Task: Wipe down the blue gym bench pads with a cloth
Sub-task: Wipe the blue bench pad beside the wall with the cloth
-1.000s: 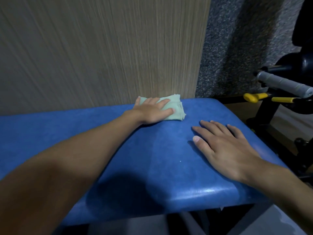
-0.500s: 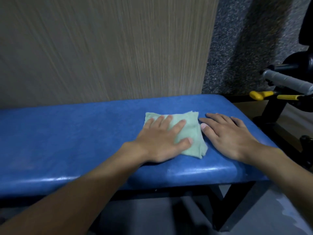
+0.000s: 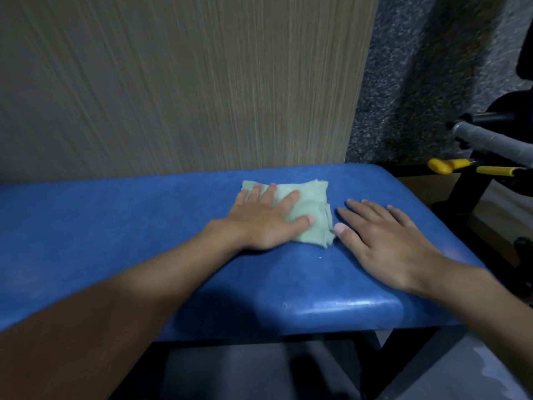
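A blue padded gym bench pad (image 3: 115, 226) runs across the view from the left edge to its rounded right end. On it lies a folded pale green cloth (image 3: 311, 209), near the pad's far right part. My left hand (image 3: 265, 220) presses flat on the cloth with straight, spread fingers and covers its left half. My right hand (image 3: 386, 241) rests flat on the bare pad just right of the cloth, thumb tip almost touching the cloth's near corner.
A wood-grain wall panel (image 3: 173, 82) stands directly behind the bench. To the right are a speckled grey wall (image 3: 403, 82), a black machine frame (image 3: 467, 197) with a grey handle (image 3: 496, 140) and yellow levers (image 3: 444, 166). The bench's black leg (image 3: 372, 359) shows below.
My left hand slid the cloth from the pad's far edge toward me, then a little away again. My right hand stayed flat on the pad beside it.
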Available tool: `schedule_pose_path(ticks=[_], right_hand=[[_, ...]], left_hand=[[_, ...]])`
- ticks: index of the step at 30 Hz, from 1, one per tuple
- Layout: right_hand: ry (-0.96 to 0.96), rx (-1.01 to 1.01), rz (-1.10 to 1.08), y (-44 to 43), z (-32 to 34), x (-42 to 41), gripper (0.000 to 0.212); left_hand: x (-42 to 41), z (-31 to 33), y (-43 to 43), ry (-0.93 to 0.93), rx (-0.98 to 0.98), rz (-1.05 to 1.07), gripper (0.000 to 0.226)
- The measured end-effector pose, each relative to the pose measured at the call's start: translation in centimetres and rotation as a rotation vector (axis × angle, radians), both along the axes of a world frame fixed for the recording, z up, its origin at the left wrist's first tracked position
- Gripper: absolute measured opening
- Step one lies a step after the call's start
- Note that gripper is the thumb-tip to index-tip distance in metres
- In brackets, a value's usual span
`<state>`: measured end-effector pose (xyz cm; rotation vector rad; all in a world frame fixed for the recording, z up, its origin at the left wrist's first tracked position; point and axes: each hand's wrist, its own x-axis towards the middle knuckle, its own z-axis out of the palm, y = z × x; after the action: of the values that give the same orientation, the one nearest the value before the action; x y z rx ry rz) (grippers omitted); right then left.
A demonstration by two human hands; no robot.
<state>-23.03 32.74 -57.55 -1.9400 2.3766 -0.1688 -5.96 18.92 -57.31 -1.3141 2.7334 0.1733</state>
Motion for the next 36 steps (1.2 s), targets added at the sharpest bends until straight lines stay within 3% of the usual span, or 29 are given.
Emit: schedule_pose_path(ticks=[9,18,26,29,36], right_hand=[[0.002,-0.028,-0.014,-0.1,0.1,0.0,0.072],[-0.026,-0.047,-0.013,-0.1,0.0,-0.1,0.061],[-0.038,-0.078,0.012,0.4,0.5,0.2,0.055],[-0.094,-0.073,0.020,0.2,0.7,0.9,0.056],[-0.001,0.021,0.036,-0.2,0.0,1.2,0.069]], left_hand=[[-3.9,0.3,-9.3,0.019,-0.024,0.052,0.080],[0.9,-0.2,1.6,0.011,-0.004,-0.028,0.074],[5.1,-0.2,9.7,-0.020,-0.047,-0.042,0.086],[4.6,-0.2,8.0,-0.005,-0.020,-0.036,0.086],[0.8,-0.3,-1.6,0.002,-0.044,0.004,0.073]])
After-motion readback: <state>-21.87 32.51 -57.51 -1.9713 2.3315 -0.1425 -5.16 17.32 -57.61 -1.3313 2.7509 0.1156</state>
